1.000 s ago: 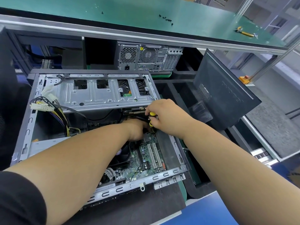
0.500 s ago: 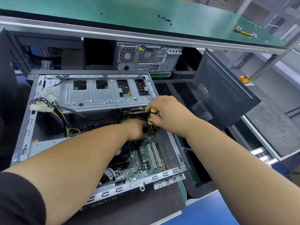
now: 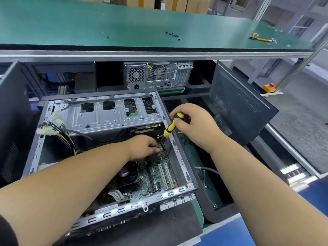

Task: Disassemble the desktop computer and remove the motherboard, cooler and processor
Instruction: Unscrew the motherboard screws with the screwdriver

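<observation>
An open desktop case (image 3: 179, 153) lies on its side in front of me. Inside it the green motherboard (image 3: 159, 173) shows white slots, with the black cooler fan (image 3: 128, 174) to their left. My left hand (image 3: 143, 147) reaches down onto the board's far right corner, fingers curled at a small part I cannot make out. My right hand (image 3: 193, 124) grips a yellow and black screwdriver (image 3: 171, 126), lifted above the case's right wall, its tip pointing down toward my left fingers. The processor is hidden.
A silver drive cage (image 3: 106, 116) spans the case's far half, with a bundle of loose power cables (image 3: 58, 132) at the left. A second computer (image 3: 158, 75) stands behind. A black side panel (image 3: 237, 103) leans at right. Small screws (image 3: 173, 34) and pliers (image 3: 260, 39) lie on the green shelf above.
My right hand has risen and drawn back to the right with the screwdriver, away from the board. My left hand has stayed at the board's far corner.
</observation>
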The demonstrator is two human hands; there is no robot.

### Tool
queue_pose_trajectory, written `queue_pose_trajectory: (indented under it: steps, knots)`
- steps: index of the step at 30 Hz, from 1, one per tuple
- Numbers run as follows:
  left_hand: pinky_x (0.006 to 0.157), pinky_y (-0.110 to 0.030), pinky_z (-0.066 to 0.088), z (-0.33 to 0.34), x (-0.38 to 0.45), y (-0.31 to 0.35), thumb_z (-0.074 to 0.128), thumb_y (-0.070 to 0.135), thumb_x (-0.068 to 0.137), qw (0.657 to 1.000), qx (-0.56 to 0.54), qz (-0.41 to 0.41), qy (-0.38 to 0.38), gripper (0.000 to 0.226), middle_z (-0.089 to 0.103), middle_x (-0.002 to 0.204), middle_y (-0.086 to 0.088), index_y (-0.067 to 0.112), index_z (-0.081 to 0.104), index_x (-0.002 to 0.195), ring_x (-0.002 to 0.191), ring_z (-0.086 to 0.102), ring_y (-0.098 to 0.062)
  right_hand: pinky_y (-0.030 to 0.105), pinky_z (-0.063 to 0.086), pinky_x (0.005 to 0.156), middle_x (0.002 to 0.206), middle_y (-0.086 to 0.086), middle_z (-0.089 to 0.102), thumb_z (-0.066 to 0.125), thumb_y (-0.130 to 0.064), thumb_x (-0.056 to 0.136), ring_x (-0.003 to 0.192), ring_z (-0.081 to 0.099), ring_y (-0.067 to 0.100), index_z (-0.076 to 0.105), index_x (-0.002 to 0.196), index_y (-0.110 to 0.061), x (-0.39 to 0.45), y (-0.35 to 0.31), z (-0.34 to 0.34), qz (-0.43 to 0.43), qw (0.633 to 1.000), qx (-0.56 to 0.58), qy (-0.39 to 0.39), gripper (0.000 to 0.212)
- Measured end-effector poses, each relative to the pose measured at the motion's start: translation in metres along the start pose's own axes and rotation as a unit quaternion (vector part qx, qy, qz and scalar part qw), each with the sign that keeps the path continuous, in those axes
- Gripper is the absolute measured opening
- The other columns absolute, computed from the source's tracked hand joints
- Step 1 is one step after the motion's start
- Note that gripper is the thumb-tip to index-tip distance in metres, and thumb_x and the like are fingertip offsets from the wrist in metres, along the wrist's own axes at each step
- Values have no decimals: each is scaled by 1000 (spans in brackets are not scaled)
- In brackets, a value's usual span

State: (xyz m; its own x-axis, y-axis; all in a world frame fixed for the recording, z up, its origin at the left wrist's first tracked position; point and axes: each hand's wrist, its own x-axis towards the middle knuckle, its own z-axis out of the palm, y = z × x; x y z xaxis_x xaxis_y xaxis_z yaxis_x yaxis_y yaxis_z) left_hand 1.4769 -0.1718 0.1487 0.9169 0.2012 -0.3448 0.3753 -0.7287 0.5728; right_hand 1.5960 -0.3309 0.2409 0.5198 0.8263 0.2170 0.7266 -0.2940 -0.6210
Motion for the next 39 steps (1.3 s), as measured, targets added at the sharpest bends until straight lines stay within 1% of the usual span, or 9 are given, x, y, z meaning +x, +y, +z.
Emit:
queue_pose_trajectory:
  steps: [4, 8, 10, 13, 16, 18, 25, 32, 39]
  knots:
    - [66, -15, 42, -12, -16, 9, 55, 30, 98, 995, -101, -19, 18, 22, 67, 71, 16, 27, 71, 83, 68, 57, -4, 18, 39, 66, 86, -18, 61, 60, -17, 88, 72, 53, -1, 68, 92, -33, -3, 11, -6, 29, 994, 95, 53, 18]
    - [89, -26, 44, -23, -39, 13, 53, 24, 99, 974, -223, -11, 37, 26, 72, 82, -1, 16, 73, 84, 78, 63, -7, 30, 49, 66, 90, -7, 68, 57, -24, 87, 74, 58, 16, 68, 89, -36, -5, 19, -15, 48, 979, 181, 85, 17]
    - [87, -30, 45, -30, -45, 18, 52, 25, 99, 972, -227, -11, 59, 29, 72, 80, 1, 20, 73, 80, 75, 62, -5, 36, 53, 73, 92, -4, 70, 54, -26, 88, 81, 64, 21, 68, 89, -33, -7, 25, -20, 76, 961, 238, 116, 15]
    - [75, -29, 47, -40, -45, 31, 51, 29, 98, 969, -218, -11, 118, 31, 69, 72, 10, 25, 73, 77, 63, 57, 1, 25, 47, 64, 90, -2, 70, 49, -32, 88, 70, 63, 7, 65, 90, -28, -7, 37, -24, 135, 928, 296, 182, 17]
    - [66, -23, 43, -40, -36, 62, 48, 33, 97, 970, -183, 18, 161, 32, 66, 69, 16, 28, 73, 77, 61, 55, 6, 28, 42, 65, 77, -4, 69, 47, -33, 92, 65, 59, 8, 60, 91, -24, -13, 53, -31, 186, 887, 349, 240, 16]
    - [70, -25, 44, -34, -28, 85, 48, 37, 97, 975, -155, 48, 151, 33, 68, 74, 15, 31, 73, 76, 69, 60, 2, 34, 44, 70, 70, -9, 68, 47, -37, 94, 69, 58, 11, 59, 91, -26, -18, 63, -38, 199, 877, 348, 264, 16]
    - [86, -33, 50, 17, 18, 156, 51, 42, 95, 985, 116, 127, 4, 23, 65, 93, 13, 32, 72, 97, 91, 61, -10, 50, 49, 90, 82, -5, 74, 47, -44, 92, 84, 65, 17, 55, 94, -28, -38, 90, -60, 205, 891, 314, 257, 18]
    - [83, -35, 52, 55, 54, 188, 53, 49, 93, 973, 194, 112, -55, 26, 68, 97, 9, 30, 70, 99, 90, 62, -14, 43, 52, 87, 75, -15, 69, 51, -45, 91, 87, 66, 16, 55, 87, -36, -52, 111, -68, 218, 899, 303, 229, 11]
    - [87, -34, 50, 54, 58, 186, 56, 45, 93, 987, 136, 82, -24, 21, 65, 97, 14, 33, 70, 102, 90, 60, -9, 32, 52, 74, 83, -10, 70, 51, -41, 93, 85, 68, 16, 55, 93, -32, -47, 121, -70, 190, 910, 311, 198, 9]
